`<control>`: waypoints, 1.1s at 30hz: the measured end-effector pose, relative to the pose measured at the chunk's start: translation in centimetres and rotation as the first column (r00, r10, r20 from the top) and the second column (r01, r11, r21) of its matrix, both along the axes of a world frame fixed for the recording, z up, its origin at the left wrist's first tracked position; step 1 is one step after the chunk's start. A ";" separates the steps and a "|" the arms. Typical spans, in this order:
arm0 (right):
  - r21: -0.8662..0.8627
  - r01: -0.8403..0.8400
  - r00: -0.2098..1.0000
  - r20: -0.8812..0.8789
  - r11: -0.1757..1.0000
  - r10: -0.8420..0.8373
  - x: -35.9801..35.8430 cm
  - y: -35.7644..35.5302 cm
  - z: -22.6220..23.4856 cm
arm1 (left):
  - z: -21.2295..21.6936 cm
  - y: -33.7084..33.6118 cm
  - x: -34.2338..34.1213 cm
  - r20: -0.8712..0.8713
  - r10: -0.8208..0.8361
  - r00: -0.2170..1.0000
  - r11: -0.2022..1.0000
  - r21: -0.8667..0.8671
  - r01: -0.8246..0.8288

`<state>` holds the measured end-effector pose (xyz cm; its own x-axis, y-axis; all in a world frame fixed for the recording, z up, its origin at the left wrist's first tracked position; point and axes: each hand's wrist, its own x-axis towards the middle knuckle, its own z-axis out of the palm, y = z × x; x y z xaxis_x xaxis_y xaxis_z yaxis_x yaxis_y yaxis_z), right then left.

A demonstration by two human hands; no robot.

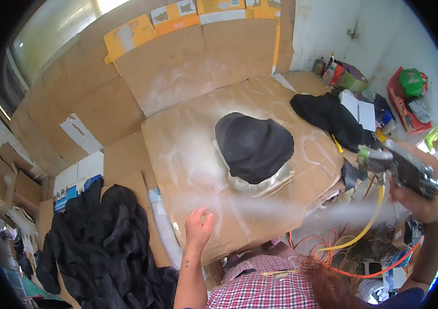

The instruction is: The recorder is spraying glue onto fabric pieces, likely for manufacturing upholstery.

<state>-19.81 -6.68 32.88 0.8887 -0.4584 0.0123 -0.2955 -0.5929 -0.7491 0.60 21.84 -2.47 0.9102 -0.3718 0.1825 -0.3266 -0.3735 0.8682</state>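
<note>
My right hand (420, 203) is raised at the right and grips a metal spray gun (402, 167). A yellow hose (374, 224) hangs from the gun. A pale streak of mist crosses from near the gun toward my left hand (198, 226). That hand is over the near edge of the cardboard-covered table (178, 149), thumb and fingers apart, holding nothing. On the table lies a black rounded cover-like piece (254, 144) with a whitish, coated base (260, 188) showing beneath its edge. Neither hand touches it.
Cardboard panels (167, 62) line the back. A heap of black fabric pieces (111, 247) lies at the left. At the table's right are black cloth (327, 118), a white notebook (359, 110) and a yellow-handled tool (337, 143). Orange hoses (363, 275) coil below, near my body.
</note>
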 end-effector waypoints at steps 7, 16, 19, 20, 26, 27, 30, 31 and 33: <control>-0.241 -0.553 0.832 -0.218 0.798 0.510 0.4 3.9 1.7 | -2.8 2.2 -0.6 0.067 -0.035 0.997 0.999 0.001 0.035; -0.192 0.192 0.980 0.091 0.962 -0.177 -8.1 4.6 1.3 | -2.9 3.2 -1.0 -0.088 -0.051 0.995 0.997 -0.058 0.046; -0.294 -0.039 0.984 -0.175 0.955 -0.014 -6.3 7.2 3.2 | -3.5 2.8 -1.1 -0.039 -0.052 0.998 0.996 -0.080 0.049; -0.322 -0.139 0.979 -0.186 0.936 0.081 -6.2 7.5 3.1 | -3.8 2.8 -1.1 -0.015 -0.053 0.998 0.994 -0.097 0.051; -0.327 -0.237 0.971 -0.108 0.915 0.213 -3.5 9.7 1.2 | -6.2 3.0 -2.3 -0.010 -0.016 1.000 0.999 -0.040 0.016; -0.231 -0.186 0.977 -0.150 0.955 0.154 -3.7 10.6 1.6 | -6.9 3.2 -2.6 -0.015 -0.008 1.000 0.999 -0.038 0.007; -0.409 -0.314 0.947 -0.205 0.857 0.249 -5.7 10.5 1.8 | -8.0 3.7 -3.3 0.018 0.039 0.999 0.992 -0.119 -0.036; -0.415 -0.308 0.947 -0.218 0.856 0.234 -6.3 11.0 1.4 | -6.3 3.5 -3.0 -0.051 0.006 0.999 0.994 -0.111 -0.012; -0.376 0.124 0.992 0.069 0.918 -0.106 -7.8 10.5 0.2 | -5.7 4.0 -3.2 -0.117 0.003 0.993 0.997 -0.074 -0.012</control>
<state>-27.61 3.77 33.08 0.8242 -0.5105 0.2451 -0.3491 -0.7988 -0.4900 -2.63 25.86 -8.21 0.9296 -0.3541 0.1018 -0.2189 -0.3087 0.9256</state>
